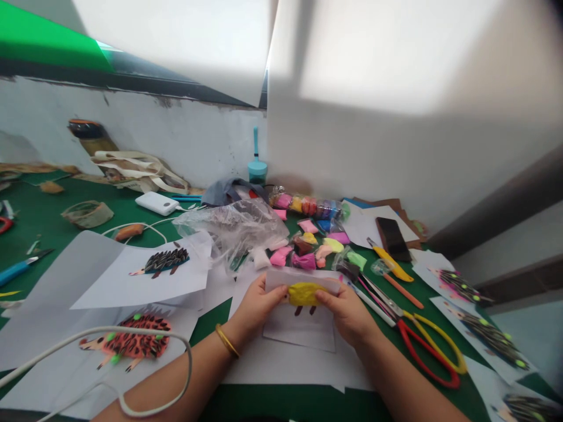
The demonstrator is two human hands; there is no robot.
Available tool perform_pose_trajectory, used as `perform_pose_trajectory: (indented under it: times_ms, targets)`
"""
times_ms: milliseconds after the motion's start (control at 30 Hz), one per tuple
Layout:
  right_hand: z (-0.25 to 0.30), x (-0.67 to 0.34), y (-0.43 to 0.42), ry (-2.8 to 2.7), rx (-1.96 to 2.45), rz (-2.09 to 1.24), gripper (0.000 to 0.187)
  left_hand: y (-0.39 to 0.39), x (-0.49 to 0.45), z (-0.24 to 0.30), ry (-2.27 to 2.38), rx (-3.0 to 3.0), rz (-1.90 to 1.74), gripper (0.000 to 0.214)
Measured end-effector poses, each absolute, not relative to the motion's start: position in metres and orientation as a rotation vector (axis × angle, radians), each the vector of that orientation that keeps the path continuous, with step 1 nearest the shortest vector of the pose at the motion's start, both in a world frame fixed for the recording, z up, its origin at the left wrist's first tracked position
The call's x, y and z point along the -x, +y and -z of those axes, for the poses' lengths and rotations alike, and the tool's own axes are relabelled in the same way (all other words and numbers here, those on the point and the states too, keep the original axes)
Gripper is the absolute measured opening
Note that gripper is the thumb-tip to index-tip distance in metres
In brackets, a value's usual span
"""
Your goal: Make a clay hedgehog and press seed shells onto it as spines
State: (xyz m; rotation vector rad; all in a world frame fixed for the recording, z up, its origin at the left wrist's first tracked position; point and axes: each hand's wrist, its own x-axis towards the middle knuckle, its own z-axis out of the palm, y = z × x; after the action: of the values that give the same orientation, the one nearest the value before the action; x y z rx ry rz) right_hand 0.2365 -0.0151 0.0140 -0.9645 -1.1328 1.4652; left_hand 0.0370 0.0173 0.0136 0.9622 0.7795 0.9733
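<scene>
White card (pixel 285 331), held over papers (pixel 308 370) on the tabletop (pixel 268 403); bears yellow clay (pixel 303 292), two brown legs (pixel 298 310). Left hand (pixel 264 300): pinching card's left side. Right hand (pixel 345 308): pinching its right side, thumb on clay. Beyond card: coloured clay packets (pixel 303 261). Right of card: scissors (pixel 401 321), phone (pixel 393 237). Left of card: two hedgehog pictures (pixel 137 340).
</scene>
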Motion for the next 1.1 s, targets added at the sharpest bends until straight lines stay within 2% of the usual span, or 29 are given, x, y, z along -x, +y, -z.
perform_pose_trajectory:
  times_ms: [1100]
  targets:
    - [-0.0144, -0.2344, -0.0157, -0.974, 1.016, -1.390, 0.019, 0.0128, -0.0412, -0.0120, 0.758, -0.869, -1.028, 0.043]
